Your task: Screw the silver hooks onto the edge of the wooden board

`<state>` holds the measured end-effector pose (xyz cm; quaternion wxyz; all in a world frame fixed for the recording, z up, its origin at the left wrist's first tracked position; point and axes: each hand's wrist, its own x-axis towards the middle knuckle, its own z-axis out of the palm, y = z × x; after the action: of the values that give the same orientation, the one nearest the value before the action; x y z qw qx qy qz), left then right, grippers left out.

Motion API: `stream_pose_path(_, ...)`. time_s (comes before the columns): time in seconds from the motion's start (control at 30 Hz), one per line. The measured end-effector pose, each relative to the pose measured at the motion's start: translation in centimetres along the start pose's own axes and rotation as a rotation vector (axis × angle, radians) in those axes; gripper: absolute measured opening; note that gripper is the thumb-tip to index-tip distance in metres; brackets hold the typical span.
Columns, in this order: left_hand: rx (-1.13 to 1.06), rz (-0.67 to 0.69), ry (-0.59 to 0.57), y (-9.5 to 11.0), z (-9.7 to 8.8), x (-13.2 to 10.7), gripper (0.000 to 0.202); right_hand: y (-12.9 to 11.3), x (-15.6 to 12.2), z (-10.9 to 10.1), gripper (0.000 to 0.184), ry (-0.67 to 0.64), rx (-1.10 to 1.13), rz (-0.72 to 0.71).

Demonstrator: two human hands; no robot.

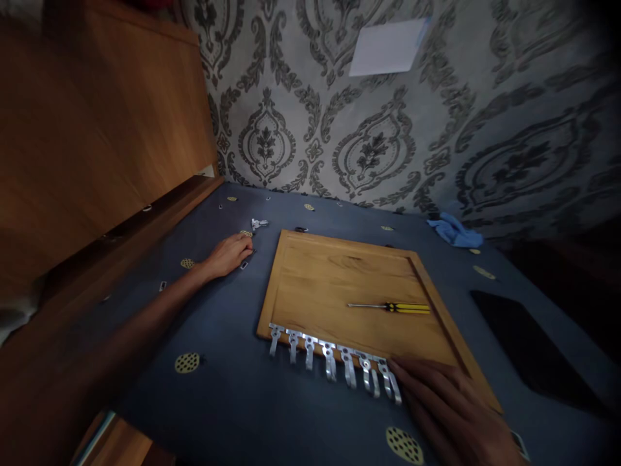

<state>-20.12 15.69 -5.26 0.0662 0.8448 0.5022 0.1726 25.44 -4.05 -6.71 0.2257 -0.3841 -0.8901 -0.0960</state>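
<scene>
My left hand (229,255) rests on the dark blue cloth, left of a wooden board (334,275). Its fingers are pinched together; a tiny dark tip shows at them, too small to name. Just beyond them lies a small shiny metal piece (259,224). Along the board's near edge runs a row of several silver metal clips (328,353), joined at the top, their prongs hanging over the edge. At the row's right end, the stretched fingers of my right hand (453,404) lie over the board's edge, fingertips at the last clip. A yellow and black screwdriver (406,308) lies on the board.
A dark flat slab (528,343) lies right of the board, and a crumpled blue cloth or glove (453,231) is at the back right. Wooden furniture (145,110) stands at the left. A patterned wall (313,116) with a white sheet (388,46) closes the back.
</scene>
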Motion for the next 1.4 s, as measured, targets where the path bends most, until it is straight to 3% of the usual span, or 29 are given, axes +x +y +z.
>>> stream_pose_path(0.2,-0.065,-0.061,0.077,0.0,0.2,-0.1,0.034,-0.1,-0.3,-0.1,0.042,-0.063,0.03,0.049)
stream_pose_path(0.37,-0.168,-0.158,0.173,1.5,-1.1,-0.3,0.021,-1.4,1.4,-0.8,0.038,0.057,-0.001,0.014)
stream_pose_path(0.5,-0.337,-0.155,0.163,6.8,-2.3,-0.6,0.019,-2.4,2.2,-1.2,0.029,0.082,0.027,0.034)
stream_pose_path(0.63,-0.571,-0.034,0.001,14.5,-3.1,-0.9,0.019,-2.5,1.7,-1.0,0.03,0.031,0.044,0.077)
stream_pose_path(0.77,-0.716,0.054,-0.203,20.7,-2.3,-1.1,0.017,-2.5,1.5,-1.0,0.035,0.044,0.072,0.073)
stream_pose_path(0.87,-0.798,0.04,-0.307,23.1,-1.0,-0.6,0.017,-2.5,1.7,-1.1,0.039,0.056,0.099,0.073)
stream_pose_path(1.13,-0.963,-0.034,-0.467,25.1,0.7,0.1,0.014,-2.5,1.7,-1.2,0.037,0.077,0.133,0.086)
stream_pose_path(1.4,-0.905,-0.021,-0.388,24.9,0.6,-0.3,0.014,-2.4,1.7,-1.1,0.035,0.116,0.178,0.111)
